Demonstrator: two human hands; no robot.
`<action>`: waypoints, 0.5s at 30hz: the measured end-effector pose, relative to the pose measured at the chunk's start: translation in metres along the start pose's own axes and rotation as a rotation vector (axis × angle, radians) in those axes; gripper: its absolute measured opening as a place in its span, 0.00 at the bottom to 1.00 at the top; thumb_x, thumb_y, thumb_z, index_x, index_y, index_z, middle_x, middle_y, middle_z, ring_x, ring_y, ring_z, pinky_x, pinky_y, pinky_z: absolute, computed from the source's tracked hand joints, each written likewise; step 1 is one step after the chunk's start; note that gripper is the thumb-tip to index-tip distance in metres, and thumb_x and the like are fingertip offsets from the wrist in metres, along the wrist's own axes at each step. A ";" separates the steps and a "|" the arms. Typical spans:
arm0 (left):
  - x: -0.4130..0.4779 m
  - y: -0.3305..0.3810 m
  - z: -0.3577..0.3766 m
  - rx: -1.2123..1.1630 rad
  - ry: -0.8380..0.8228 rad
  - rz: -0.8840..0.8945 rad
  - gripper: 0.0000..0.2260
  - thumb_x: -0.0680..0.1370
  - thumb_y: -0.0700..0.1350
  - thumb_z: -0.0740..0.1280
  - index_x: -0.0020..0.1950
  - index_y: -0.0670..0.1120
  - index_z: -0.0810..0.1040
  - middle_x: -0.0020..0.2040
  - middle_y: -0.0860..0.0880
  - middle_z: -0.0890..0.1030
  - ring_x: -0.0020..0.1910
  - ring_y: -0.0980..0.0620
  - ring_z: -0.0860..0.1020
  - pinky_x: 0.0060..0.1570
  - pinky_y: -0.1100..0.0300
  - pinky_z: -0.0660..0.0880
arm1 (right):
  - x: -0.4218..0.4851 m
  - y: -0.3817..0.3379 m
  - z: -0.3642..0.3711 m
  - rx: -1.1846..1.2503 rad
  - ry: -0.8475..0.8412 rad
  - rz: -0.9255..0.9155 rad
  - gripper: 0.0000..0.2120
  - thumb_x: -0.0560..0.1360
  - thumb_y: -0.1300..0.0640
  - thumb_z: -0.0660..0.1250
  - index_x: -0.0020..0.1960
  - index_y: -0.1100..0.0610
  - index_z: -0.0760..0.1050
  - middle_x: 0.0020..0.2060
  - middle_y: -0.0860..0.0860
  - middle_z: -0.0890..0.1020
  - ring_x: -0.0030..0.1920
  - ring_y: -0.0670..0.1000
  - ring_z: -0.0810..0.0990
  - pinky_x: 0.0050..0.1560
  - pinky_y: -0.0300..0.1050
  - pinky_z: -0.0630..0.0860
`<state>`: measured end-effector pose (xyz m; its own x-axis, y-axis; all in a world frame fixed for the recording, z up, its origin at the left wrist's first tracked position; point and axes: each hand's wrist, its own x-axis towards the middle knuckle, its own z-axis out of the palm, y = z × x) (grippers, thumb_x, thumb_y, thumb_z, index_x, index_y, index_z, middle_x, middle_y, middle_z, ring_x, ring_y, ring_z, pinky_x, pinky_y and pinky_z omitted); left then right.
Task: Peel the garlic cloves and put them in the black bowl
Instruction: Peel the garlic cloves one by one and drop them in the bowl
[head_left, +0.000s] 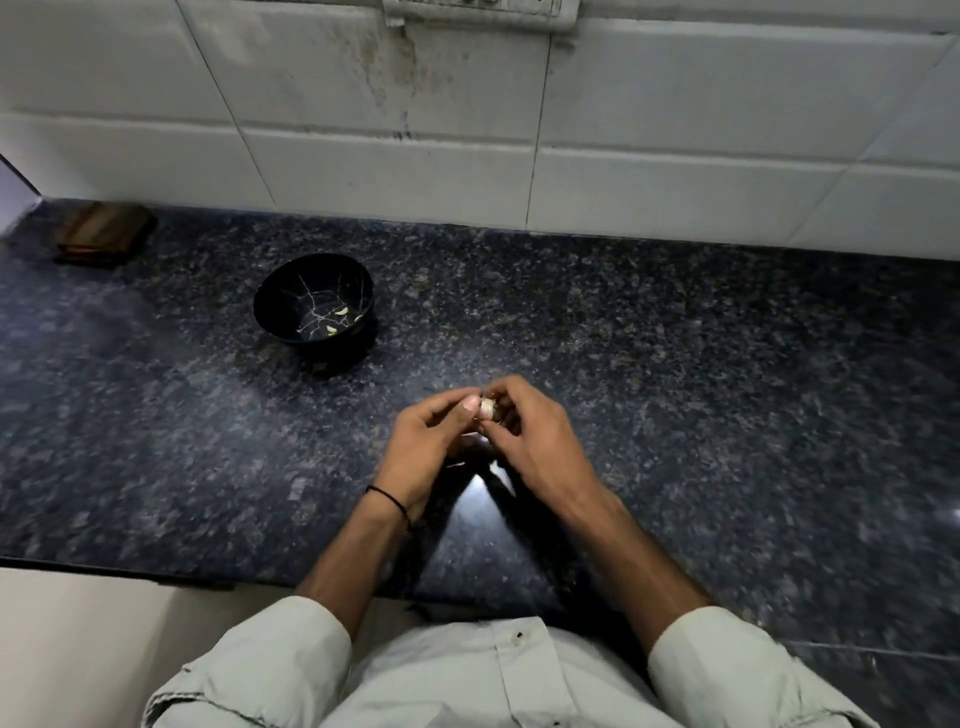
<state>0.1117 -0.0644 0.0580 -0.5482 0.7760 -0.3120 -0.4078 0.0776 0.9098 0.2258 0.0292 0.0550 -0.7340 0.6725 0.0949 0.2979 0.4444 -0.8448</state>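
Note:
A small pale garlic piece (488, 408) is held between both hands above the middle of the dark granite counter. My left hand (423, 447) pinches it with thumb and fingers from the left. My right hand (530, 431) curls its fingers round it from the right. Most of the garlic is hidden by the fingers. The black bowl (314, 299) stands to the upper left of the hands, apart from them, with a few peeled cloves (340, 313) lying in its bottom.
The speckled counter (675, 374) runs to a white tiled wall (519, 130) at the back. A brown wooden object (106, 234) sits in the far left corner. The counter's front edge (130, 571) lies close to my body.

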 end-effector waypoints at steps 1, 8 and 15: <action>-0.003 0.000 0.004 -0.006 -0.019 0.014 0.07 0.79 0.36 0.66 0.55 0.41 0.82 0.50 0.43 0.86 0.48 0.50 0.84 0.48 0.59 0.81 | -0.003 -0.001 -0.003 -0.003 0.000 -0.001 0.09 0.76 0.58 0.72 0.54 0.54 0.75 0.43 0.46 0.80 0.44 0.46 0.78 0.46 0.45 0.77; -0.014 0.000 0.014 -0.062 -0.027 0.044 0.12 0.76 0.39 0.68 0.58 0.37 0.81 0.54 0.39 0.85 0.54 0.44 0.83 0.58 0.54 0.79 | -0.024 -0.006 -0.017 0.331 0.080 0.104 0.13 0.75 0.61 0.74 0.56 0.52 0.76 0.44 0.46 0.81 0.45 0.44 0.80 0.48 0.37 0.76; -0.021 0.001 0.024 -0.054 -0.023 0.099 0.12 0.73 0.43 0.70 0.55 0.41 0.82 0.50 0.44 0.86 0.53 0.48 0.83 0.56 0.56 0.79 | -0.034 -0.009 -0.014 0.358 0.191 0.093 0.05 0.78 0.54 0.72 0.53 0.52 0.80 0.49 0.47 0.83 0.51 0.48 0.82 0.53 0.50 0.79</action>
<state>0.1402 -0.0656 0.0721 -0.5710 0.7924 -0.2146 -0.3918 -0.0333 0.9194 0.2564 0.0102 0.0668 -0.5773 0.8129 0.0773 0.1016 0.1654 -0.9810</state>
